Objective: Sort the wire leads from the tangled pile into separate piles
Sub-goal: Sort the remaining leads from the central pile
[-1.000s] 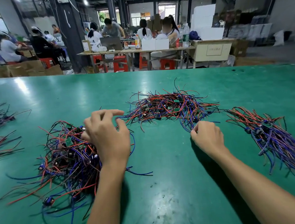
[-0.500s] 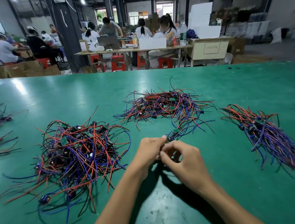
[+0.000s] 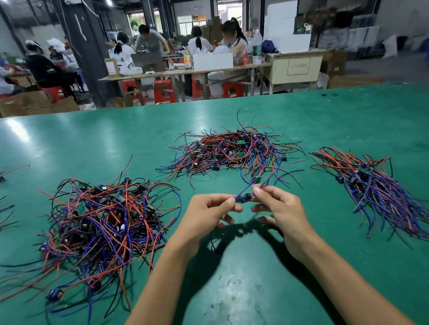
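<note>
The wire lead in hand, a small dark-blue component with thin blue plastic-coated wires (image 3: 242,197), hangs pinched between both hands above the smooth green table top (image 3: 245,301), in front of the person and between the piles. The left hand (image 3: 207,215) grips it at its left end with thumb and forefinger curled on it; the right hand (image 3: 280,207) pinches the wires just beside the component. The wires run up and away to the right, toward the flat middle pile of red, blue and black leads (image 3: 233,152); whether they are free of it I cannot tell.

The move to come, I'd judge, turns on this: the combed, mostly purple-blue bundle of straightened leads (image 3: 380,190) lies to the right, nearer the right hand, its strands running away down-right. The big tangled heap of looping red, blue and black wires with small green boards (image 3: 102,222) sits to the left, nearer the left hand.

The wires look limp and springy, apt to snag one another.
</note>
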Motion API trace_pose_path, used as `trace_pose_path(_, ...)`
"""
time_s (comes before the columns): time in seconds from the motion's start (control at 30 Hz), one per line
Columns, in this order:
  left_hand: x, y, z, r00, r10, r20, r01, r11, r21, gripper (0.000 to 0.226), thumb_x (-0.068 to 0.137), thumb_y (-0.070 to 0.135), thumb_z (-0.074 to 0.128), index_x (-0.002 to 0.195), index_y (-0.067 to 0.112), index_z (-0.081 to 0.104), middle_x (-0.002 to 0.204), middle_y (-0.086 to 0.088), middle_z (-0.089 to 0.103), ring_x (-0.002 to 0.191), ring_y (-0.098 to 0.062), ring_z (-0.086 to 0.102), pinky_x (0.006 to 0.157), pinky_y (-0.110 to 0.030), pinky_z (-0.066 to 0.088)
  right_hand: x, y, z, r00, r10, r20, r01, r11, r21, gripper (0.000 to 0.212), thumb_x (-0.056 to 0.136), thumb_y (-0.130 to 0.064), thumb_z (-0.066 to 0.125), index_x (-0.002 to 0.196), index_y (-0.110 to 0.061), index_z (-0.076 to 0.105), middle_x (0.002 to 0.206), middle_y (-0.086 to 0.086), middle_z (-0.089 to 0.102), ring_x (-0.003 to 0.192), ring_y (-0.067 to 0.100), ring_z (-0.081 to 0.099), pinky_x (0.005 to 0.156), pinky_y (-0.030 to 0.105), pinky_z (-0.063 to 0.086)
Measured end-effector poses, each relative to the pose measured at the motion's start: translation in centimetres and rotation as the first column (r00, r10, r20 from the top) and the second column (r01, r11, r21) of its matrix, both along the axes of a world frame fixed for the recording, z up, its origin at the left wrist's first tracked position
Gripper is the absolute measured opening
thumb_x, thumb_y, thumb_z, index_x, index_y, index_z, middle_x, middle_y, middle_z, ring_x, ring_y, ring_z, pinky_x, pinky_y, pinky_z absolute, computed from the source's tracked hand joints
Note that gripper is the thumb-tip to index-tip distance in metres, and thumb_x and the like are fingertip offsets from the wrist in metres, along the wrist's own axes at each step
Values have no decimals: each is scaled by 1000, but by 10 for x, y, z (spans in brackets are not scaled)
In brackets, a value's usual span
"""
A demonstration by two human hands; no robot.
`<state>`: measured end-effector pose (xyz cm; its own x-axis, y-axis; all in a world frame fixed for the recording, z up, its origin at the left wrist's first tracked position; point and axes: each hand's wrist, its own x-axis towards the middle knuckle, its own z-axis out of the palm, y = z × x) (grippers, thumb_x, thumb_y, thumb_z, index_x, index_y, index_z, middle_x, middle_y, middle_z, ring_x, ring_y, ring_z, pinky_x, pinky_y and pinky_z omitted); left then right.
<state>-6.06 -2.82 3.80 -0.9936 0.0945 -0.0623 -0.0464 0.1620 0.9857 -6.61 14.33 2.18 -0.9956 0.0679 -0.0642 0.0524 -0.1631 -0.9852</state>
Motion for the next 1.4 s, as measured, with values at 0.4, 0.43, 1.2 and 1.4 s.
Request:
trace_pose_path(0.4,-3,9,-3,928,121,-351,-282,845,-454,31,103,41,49,108,28,77,112,5,70,112,-11,58,99,-32,43,-7,12,-1,983,-46,-176,43,999,-17,13,100,-10,59,100,-18,70,74,-1,76,67,11,72,61,20,57)
trace_pose_path(0.43,-1,9,-1,932,88,-352,-233,888,-395,29,101,40,53,107,25,77,109,8,72,109,-7,61,97,-29,45,-6,13,0,980,-26,-196,25,1000,-5,15,100,-10,59,102,-18,71,75,-1,76,68,12,72,62,20,57)
trace_pose_path(1.2,-1,-81,39,971,237,-18,20,-4,1000,22,91,13,56,103,12,76,98,1,75,85,-11,71,73,-22,59,-11,0,-22,933,181,-309,181,506,843,48,98,-24,59,144,-31,49,130,-3,53,112,14,51,97,31,42)
trace_pose_path(1.4,-1,-82,31,978,200,-64,120,-286,951,61,72,-30,47,114,7,71,120,-22,66,113,-31,63,93,-36,52,-21,-5,-32,926,292,-240,165,257,952,25,102,-36,47,125,-40,55,161,-7,31,133,21,31,104,38,29)
